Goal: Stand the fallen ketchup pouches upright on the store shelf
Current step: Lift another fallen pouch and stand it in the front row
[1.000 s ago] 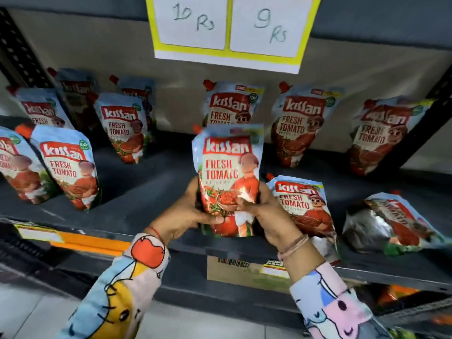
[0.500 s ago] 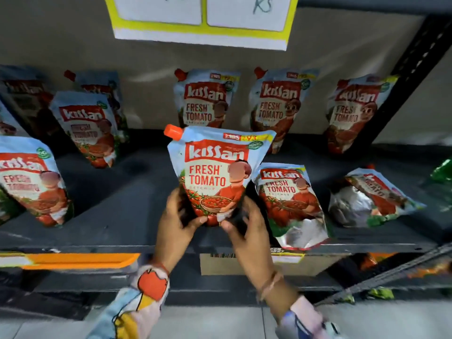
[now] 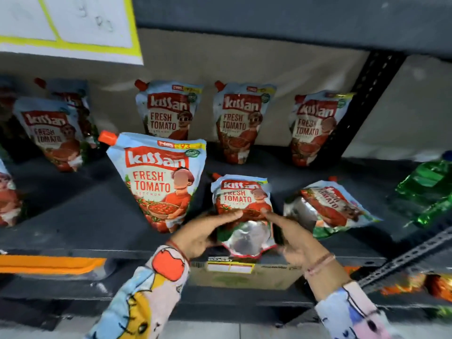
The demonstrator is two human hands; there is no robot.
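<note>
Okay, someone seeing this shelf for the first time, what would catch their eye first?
Probably the two hands, left hand and right hand, closing around a fallen ketchup pouch at the shelf's front edge. Just left stands a big upright pouch with an orange cap; to the right another pouch lies flat.
</note>
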